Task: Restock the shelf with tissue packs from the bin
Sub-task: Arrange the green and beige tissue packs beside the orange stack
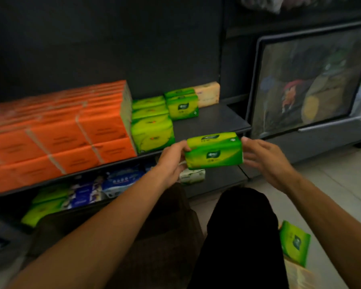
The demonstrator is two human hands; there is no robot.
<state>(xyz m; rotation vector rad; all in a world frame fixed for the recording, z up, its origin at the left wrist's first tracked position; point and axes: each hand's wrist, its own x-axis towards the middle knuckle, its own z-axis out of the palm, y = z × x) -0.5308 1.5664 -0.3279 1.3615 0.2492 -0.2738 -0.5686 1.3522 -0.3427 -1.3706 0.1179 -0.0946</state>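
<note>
Head view: the left hand (171, 161) grips the left end of a green tissue pack (214, 150), thumb on top. The right hand (265, 161) steadies the other end with loosely spread fingers, only touching it. The pack hangs just in front of the shelf (217, 119) edge, level and label forward. It probably belongs on the bare stretch beside the green pack stacks (182, 106); keeping it level and square should line it up.

Orange tissue packs (61, 132) fill the left, and a beige pack (208, 97) sits at the back. Another green pack (294, 243) lies low on the right, probably in the bin.
</note>
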